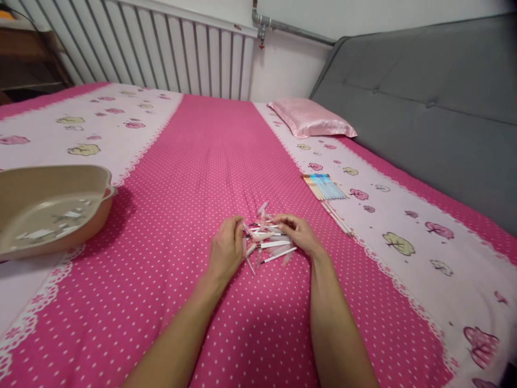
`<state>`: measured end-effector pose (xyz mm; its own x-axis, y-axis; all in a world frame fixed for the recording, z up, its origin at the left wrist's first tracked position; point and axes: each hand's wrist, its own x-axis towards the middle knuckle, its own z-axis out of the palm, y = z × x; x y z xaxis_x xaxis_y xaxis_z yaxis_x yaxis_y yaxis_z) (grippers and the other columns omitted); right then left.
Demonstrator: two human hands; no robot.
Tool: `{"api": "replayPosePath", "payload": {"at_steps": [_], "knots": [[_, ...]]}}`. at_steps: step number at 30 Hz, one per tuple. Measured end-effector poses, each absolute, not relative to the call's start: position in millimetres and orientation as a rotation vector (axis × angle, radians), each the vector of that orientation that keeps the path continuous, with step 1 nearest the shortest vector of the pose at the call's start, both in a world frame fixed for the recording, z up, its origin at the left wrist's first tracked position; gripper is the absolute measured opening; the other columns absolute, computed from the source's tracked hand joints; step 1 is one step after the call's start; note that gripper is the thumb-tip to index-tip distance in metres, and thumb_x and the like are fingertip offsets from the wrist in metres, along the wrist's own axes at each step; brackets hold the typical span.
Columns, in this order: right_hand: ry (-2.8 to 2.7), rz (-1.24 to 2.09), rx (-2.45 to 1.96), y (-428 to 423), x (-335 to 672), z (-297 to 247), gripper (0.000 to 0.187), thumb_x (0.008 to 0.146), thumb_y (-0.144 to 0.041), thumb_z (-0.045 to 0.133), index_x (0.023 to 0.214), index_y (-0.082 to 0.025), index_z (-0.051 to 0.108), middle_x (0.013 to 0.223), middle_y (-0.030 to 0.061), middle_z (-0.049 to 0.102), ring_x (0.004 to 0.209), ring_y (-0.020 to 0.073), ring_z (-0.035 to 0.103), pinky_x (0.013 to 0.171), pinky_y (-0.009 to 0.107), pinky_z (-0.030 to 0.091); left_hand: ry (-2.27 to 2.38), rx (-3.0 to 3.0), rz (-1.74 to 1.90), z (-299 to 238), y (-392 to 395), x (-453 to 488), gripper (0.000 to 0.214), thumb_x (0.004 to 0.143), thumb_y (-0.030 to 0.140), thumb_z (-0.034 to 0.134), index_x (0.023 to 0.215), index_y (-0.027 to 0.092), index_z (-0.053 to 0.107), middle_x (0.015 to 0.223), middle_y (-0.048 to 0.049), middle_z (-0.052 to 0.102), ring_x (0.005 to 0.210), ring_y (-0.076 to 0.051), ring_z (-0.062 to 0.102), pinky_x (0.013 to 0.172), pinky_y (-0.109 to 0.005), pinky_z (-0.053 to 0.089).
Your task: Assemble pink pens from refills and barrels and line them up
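Observation:
A loose pile of thin white sticks [274, 244] and small clear pinkish plastic pieces [262, 208] lies on the polka-dot bedspread [226, 156] in front of me. They look like pen parts, several with dark tips. At the left edge of the pile is my left hand [226, 245], its thumb and fingers closed together against the pieces. My right hand [297, 233] reaches in from the opposite side, fingertips pinched at the top of the pile. What either hand holds is too small and too covered to make out.
Slim pens [324, 187] in blue and cream lie in a neat row to the right, with a few white ones [337, 218] below. A beige basin [56, 183] at the left holds white pieces. Behind are a pink pillow [309, 116], grey headboard [424, 91] and radiator [161, 48].

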<state>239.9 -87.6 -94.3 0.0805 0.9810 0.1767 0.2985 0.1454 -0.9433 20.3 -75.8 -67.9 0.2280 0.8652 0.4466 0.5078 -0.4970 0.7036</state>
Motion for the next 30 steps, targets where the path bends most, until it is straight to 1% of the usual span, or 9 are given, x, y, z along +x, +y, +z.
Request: {"api": "replayPosePath", "payload": {"at_steps": [4, 10, 13, 17, 20, 22, 24, 27, 30], "knots": [[-1.471, 0.781, -1.374, -88.7, 242.2, -92.2, 0.019, 0.074, -0.027, 0.061, 0.089, -0.021, 0.072, 0.107, 0.0071, 0.069, 0.106, 0.0239, 0.060, 0.095, 0.039, 0.042, 1.257, 2.104, 1.183, -68.4, -75.1, 20.0, 0.025, 0.093, 0.027, 0.035, 0.100, 0.016, 0.056, 0.095, -0.0096, 0.065, 0.089, -0.021, 0.060, 0.079, -0.034, 0.046], [-1.486, 0.694, -1.461, -89.5, 244.5, -91.3, 0.017, 0.070, -0.023, 0.064, 0.084, -0.021, 0.074, 0.102, 0.0090, 0.070, 0.103, 0.0259, 0.061, 0.094, 0.041, 0.042, 1.243, 2.115, 1.194, -70.6, -75.1, 20.8, 0.024, 0.093, 0.025, 0.035, 0.100, 0.015, 0.056, 0.093, -0.0098, 0.064, 0.086, -0.021, 0.060, 0.077, -0.034, 0.047], [-1.470, 0.685, -1.464, -89.2, 245.1, -92.5, 0.013, 0.069, -0.024, 0.066, 0.079, -0.020, 0.074, 0.100, 0.0097, 0.070, 0.104, 0.0267, 0.060, 0.093, 0.042, 0.042, 1.240, 2.118, 1.189, -71.5, -75.2, 20.9, 0.024, 0.093, 0.025, 0.036, 0.100, 0.014, 0.056, 0.093, -0.0100, 0.064, 0.086, -0.021, 0.060, 0.077, -0.034, 0.047], [-1.429, 0.739, -1.424, -88.3, 244.9, -94.6, 0.014, 0.069, -0.027, 0.068, 0.080, -0.021, 0.074, 0.106, 0.0092, 0.069, 0.103, 0.0246, 0.061, 0.093, 0.040, 0.043, 1.242, 2.115, 1.183, -71.0, -75.3, 21.0, 0.024, 0.093, 0.025, 0.036, 0.101, 0.014, 0.056, 0.095, -0.0101, 0.065, 0.087, -0.021, 0.060, 0.078, -0.035, 0.047], [-1.379, 0.783, -1.397, -87.9, 244.0, -95.1, 0.011, 0.068, -0.030, 0.071, 0.075, -0.022, 0.074, 0.101, 0.0077, 0.071, 0.103, 0.0248, 0.061, 0.094, 0.041, 0.041, 1.241, 2.114, 1.183, -70.7, -75.2, 20.8, 0.024, 0.093, 0.024, 0.036, 0.101, 0.014, 0.056, 0.094, -0.0100, 0.065, 0.087, -0.021, 0.060, 0.077, -0.035, 0.047], [-1.317, 0.808, -1.370, -88.0, 243.2, -94.7, 0.013, 0.067, -0.033, 0.073, 0.074, -0.022, 0.074, 0.098, 0.0063, 0.072, 0.102, 0.0244, 0.061, 0.094, 0.040, 0.042, 1.237, 2.115, 1.181, -70.9, -75.0, 20.5, 0.024, 0.093, 0.024, 0.036, 0.100, 0.014, 0.057, 0.093, -0.0099, 0.065, 0.086, -0.022, 0.060, 0.076, -0.035, 0.047], [-1.226, 0.830, -1.333, -88.4, 242.6, -93.9, 0.017, 0.067, -0.037, 0.074, 0.075, -0.021, 0.073, 0.098, 0.0054, 0.071, 0.098, 0.0225, 0.062, 0.090, 0.038, 0.045, 1.233, 2.116, 1.183, -71.0, -74.8, 20.3, 0.023, 0.092, 0.024, 0.037, 0.100, 0.014, 0.057, 0.093, -0.0101, 0.065, 0.087, -0.022, 0.060, 0.076, -0.035, 0.047], [-1.042, 0.835, -1.265, -89.2, 242.6, -92.6, 0.023, 0.069, -0.041, 0.073, 0.081, -0.021, 0.072, 0.100, 0.0036, 0.070, 0.089, 0.0167, 0.064, 0.080, 0.030, 0.049, 1.228, 2.114, 1.186, -70.7, -74.9, 20.1, 0.022, 0.092, 0.023, 0.038, 0.100, 0.014, 0.057, 0.094, -0.0100, 0.065, 0.087, -0.022, 0.060, 0.076, -0.034, 0.047], [-0.853, 0.824, -1.169, -89.1, 243.5, -90.5, 0.026, 0.069, -0.042, 0.074, 0.083, -0.021, 0.070, 0.090, -0.0006, 0.071, 0.078, 0.0104, 0.063, 0.071, 0.021, 0.050, 1.214, 2.116, 1.181, -70.4, -75.2, 20.0, 0.021, 0.092, 0.022, 0.040, 0.099, 0.014, 0.058, 0.091, -0.0088, 0.065, 0.084, -0.021, 0.061, 0.075, -0.033, 0.047]]}}
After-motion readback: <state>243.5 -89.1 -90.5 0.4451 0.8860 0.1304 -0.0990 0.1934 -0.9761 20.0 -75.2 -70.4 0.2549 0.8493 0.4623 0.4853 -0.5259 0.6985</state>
